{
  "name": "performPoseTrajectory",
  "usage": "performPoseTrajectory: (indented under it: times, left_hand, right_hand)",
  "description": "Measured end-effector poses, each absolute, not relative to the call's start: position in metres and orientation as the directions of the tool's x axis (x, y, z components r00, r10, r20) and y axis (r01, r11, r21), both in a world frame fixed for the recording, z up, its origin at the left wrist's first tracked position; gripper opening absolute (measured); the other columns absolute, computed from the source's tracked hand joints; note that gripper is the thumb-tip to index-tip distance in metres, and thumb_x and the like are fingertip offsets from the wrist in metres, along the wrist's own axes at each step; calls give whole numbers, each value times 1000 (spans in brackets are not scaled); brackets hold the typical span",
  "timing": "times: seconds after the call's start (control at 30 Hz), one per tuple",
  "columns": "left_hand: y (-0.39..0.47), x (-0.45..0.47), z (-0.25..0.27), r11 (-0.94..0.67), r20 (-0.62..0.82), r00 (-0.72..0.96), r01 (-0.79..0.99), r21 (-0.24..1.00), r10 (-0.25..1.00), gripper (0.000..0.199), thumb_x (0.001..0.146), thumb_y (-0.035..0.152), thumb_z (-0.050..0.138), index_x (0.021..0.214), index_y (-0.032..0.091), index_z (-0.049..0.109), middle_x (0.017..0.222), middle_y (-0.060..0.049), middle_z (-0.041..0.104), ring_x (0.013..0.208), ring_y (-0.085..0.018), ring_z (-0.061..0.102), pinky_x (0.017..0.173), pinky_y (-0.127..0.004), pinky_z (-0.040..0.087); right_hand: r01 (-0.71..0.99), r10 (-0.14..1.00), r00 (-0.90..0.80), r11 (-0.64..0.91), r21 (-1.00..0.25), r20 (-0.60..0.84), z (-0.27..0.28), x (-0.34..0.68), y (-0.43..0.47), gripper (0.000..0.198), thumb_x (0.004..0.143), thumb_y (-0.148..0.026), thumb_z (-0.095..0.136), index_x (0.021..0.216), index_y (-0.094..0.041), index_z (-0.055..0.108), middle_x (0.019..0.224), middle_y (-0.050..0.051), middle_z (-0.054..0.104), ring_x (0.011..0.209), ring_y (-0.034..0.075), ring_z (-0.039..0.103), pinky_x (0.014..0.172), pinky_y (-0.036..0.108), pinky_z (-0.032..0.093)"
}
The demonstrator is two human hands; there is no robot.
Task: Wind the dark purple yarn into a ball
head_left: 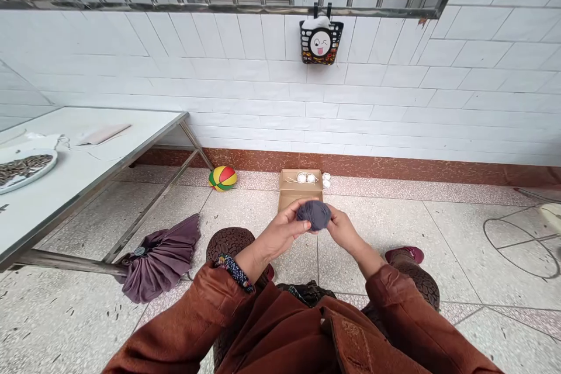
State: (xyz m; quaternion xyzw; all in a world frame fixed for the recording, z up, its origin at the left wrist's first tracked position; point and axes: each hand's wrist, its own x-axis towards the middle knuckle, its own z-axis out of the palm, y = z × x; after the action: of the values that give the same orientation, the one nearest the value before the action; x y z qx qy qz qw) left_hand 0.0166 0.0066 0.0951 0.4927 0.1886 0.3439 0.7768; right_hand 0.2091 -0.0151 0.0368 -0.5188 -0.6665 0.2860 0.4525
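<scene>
A dark grey ball of yarn (314, 215) is held up in front of my body, between both hands. My left hand (284, 229) wraps round its left side, with the thumb lying across the front. At the ball's right edge, my right hand (344, 231) is closed with its fingertips against the yarn; part of those fingers is hidden behind the ball. Beyond my hands an open cardboard box (287, 193) rests on the floor by the wall, with white balls (307, 177) in its far part. Small white round pieces (326, 180) lie just right of it.
A white-topped table (109, 146) with a metal frame stands on the left, bearing a plate (44, 169) of dark bits. Below it are a folded purple umbrella (162, 257) and a colourful ball (222, 178). A black basket (321, 44) hangs from the window bars. A wire frame (521, 239) lies right.
</scene>
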Motion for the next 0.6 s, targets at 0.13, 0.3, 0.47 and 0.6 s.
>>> performPoseTrajectory:
  times: [0.13,0.3,0.47,0.6]
  left_hand:
    - [30,24,95,305,-11,580,-413,858,815,46,76,30,77,118,19,62,112,-9,66,89,-19,64,80,-34,49]
    - [21,29,57,256,-95,383,-396,882,919,45,73,34,78,111,17,63,106,-7,67,87,-18,61,72,-28,46]
    - [0,30,31,245,-108,344,-384,890,933,43,71,35,79,108,18,64,105,-6,67,92,-18,60,79,-28,45]
    - [-8,29,27,209,-97,378,-269,940,921,45,73,37,77,112,19,64,101,-5,66,85,-16,57,70,-26,42]
  right_hand:
    - [491,946,-40,298,-818,321,29,192,-30,27,101,-39,42,93,-21,61,73,0,62,65,15,57,65,25,45]
    - [487,917,-194,399,-777,349,46,181,-47,23,100,-35,47,93,-21,64,86,4,68,79,17,63,74,28,48]
    - [441,900,-237,435,-785,366,61,183,-55,22,98,-36,55,88,-20,67,81,3,69,74,16,62,71,27,48]
    - [446,883,-198,467,-764,425,63,190,-52,21,98,-34,57,87,-21,70,83,5,70,79,17,64,74,30,49]
